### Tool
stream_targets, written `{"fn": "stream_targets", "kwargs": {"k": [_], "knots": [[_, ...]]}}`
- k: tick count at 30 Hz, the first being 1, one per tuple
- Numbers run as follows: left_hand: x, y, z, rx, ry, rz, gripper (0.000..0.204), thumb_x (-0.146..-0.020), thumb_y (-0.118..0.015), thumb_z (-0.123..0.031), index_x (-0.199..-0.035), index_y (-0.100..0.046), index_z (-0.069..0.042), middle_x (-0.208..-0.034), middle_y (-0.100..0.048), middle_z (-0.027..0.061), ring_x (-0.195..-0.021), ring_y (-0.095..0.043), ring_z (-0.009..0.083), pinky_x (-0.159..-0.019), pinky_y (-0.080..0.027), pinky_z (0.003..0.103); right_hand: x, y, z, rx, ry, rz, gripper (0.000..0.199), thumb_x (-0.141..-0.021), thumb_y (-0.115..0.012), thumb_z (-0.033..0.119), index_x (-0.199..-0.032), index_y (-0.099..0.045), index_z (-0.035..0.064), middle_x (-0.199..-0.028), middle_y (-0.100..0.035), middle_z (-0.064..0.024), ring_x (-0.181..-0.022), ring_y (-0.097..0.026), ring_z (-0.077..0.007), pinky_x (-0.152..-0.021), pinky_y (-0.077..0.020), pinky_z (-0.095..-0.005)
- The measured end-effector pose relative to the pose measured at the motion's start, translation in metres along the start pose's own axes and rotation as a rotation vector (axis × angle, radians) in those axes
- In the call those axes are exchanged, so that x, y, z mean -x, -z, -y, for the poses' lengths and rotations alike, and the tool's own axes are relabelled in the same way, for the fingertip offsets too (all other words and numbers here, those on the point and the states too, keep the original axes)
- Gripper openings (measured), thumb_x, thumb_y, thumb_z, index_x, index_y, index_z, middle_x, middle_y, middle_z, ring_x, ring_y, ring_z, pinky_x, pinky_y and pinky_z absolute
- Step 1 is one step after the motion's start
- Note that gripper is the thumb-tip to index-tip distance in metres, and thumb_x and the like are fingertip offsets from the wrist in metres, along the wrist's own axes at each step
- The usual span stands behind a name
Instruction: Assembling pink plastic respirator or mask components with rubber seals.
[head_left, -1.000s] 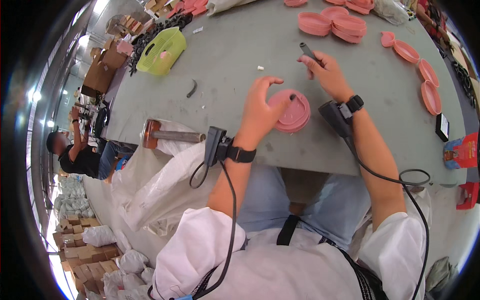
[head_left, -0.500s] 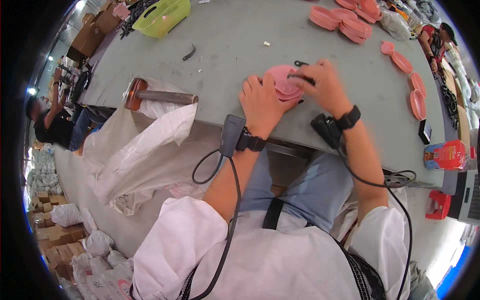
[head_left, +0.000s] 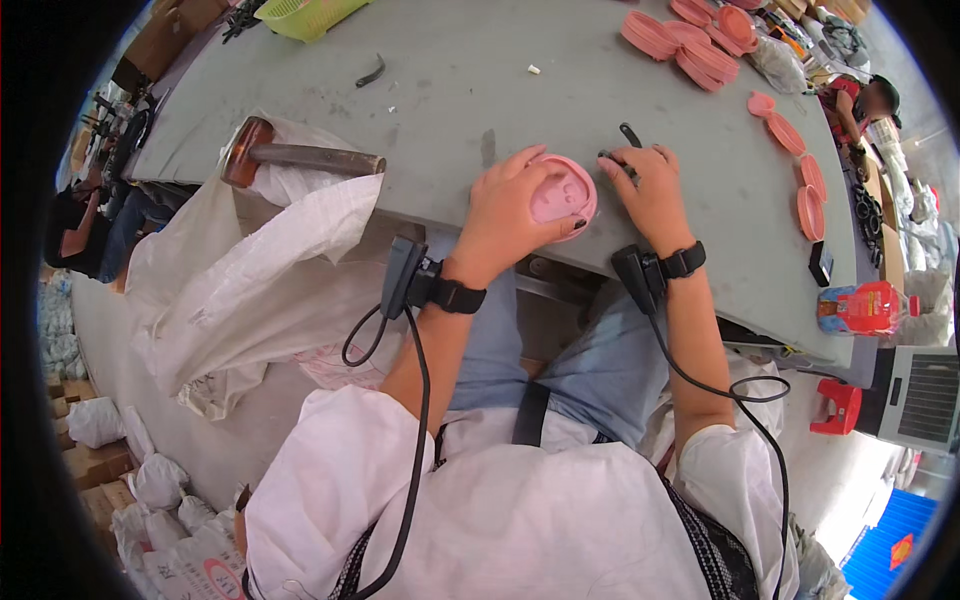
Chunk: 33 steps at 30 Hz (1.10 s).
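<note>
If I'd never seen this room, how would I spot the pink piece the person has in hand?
Start at the big grey table and look near the middle of its closest edge. There the left hand holds a round pink piece with small shapes on its face. The other pink pieces lie farther off to the right, with no hand on them.

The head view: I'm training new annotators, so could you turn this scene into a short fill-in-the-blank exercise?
1. The round piece gripped by the left hand is coloured ____.
2. The right hand holds a slim dark tool to the ____ of that piece.
3. The sack beneath the mallet is coloured ____.
4. The small stool near the right edge is coloured ____.

Missing words: pink; right; white; red.
</note>
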<state>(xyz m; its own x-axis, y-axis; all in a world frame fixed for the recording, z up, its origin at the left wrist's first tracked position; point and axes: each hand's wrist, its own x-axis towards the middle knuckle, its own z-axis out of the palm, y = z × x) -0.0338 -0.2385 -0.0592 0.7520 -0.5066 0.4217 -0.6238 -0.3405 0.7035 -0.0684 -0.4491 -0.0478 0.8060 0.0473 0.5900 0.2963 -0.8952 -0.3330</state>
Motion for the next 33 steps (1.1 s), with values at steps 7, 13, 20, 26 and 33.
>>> {"fn": "stream_targets", "kwargs": {"k": [7,13,20,26,33], "knots": [[-0.011,-0.022,-0.036,-0.395,0.366,-0.136,0.075,-0.062,-0.078,-0.035,-0.125,-0.047,-0.007,-0.118,-0.052,0.0170,-0.112,-0.047,0.0368,-0.091,-0.038,0.045,0.010,0.014,0.034,-0.094,-0.021,0.107,0.020,-0.085,-0.061,0.022,-0.077,-0.060,0.0042,-0.067,-0.057,-0.0105,-0.068,-0.052,-0.0289,-0.073,-0.0394,-0.0380],[-0.005,-0.030,-0.015,-0.190,0.054,-0.313,0.068,-0.070,-0.071,-0.029,-0.125,-0.042,0.000,-0.112,-0.051,0.0155,-0.107,-0.047,0.0370,-0.089,-0.034,0.049,0.015,0.001,0.031,-0.164,-0.145,0.036,0.021,-0.086,-0.059,0.020,-0.079,-0.057,0.0005,-0.076,-0.056,-0.0152,-0.071,-0.051,-0.0345,-0.067,-0.0415,-0.0404],[0.020,0.007,-0.029,0.068,0.205,-0.007,0.064,-0.073,-0.070,-0.023,-0.128,-0.043,-0.006,-0.126,-0.045,0.0160,-0.117,-0.042,0.0356,-0.097,-0.030,0.049,-0.001,0.004,-0.003,-0.070,-0.135,0.011,0.019,-0.085,-0.061,0.021,-0.082,-0.061,0.0023,-0.080,-0.059,-0.0125,-0.077,-0.055,-0.0307,-0.074,-0.0410,-0.0398],[0.006,-0.001,0.000,-0.175,0.023,-0.081,0.053,-0.068,-0.076,-0.024,-0.116,-0.056,-0.013,-0.124,-0.051,0.0131,-0.115,-0.047,0.0313,-0.096,-0.034,0.044,-0.001,0.024,0.033,0.100,0.136,0.115,0.017,-0.077,-0.068,0.024,-0.078,-0.062,0.0083,-0.078,-0.059,-0.0029,-0.078,-0.055,-0.0232,-0.083,-0.0376,-0.0383],[0.005,0.000,0.001,-0.105,0.018,-0.040,0.051,-0.061,-0.080,-0.029,-0.104,-0.059,-0.011,-0.124,-0.051,0.0071,-0.114,-0.048,0.0279,-0.097,-0.032,0.043,-0.002,0.012,0.046,0.077,0.246,0.267,0.020,-0.073,-0.071,0.026,-0.077,-0.059,0.0105,-0.076,-0.056,-0.0019,-0.085,-0.054,-0.0222,-0.083,-0.0373,-0.0382]]}}
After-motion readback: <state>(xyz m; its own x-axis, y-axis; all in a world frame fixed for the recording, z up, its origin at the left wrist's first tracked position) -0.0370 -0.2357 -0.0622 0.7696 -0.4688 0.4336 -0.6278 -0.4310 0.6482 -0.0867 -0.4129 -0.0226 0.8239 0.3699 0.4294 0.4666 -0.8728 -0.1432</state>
